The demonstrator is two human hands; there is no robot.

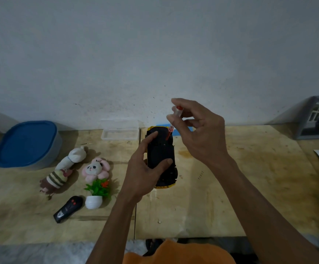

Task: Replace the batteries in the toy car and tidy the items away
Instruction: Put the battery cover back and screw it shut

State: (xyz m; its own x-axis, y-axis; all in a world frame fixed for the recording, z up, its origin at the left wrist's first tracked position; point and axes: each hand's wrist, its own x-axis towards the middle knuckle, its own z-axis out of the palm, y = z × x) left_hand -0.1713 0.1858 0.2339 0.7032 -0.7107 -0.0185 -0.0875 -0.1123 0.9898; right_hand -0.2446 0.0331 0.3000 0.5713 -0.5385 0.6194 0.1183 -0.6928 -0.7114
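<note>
The yellow toy car (161,149) lies upside down on the wooden table (231,187), its black underside facing up. My left hand (145,172) grips the car from the left, thumb and fingers across the underside. My right hand (196,128) holds a small screwdriver (175,119) with a clear and red handle upright by its top. The screwdriver's tip rests on the far end of the car's underside. A black remote control (68,208) lies at the lower left of the table.
A blue-lidded container (27,143) stands at the far left. Two plush toys (95,169) and a small potted plastic plant (97,193) lie left of the car. A clear plastic box (120,134) sits against the wall. A framed picture (318,117) leans at the right.
</note>
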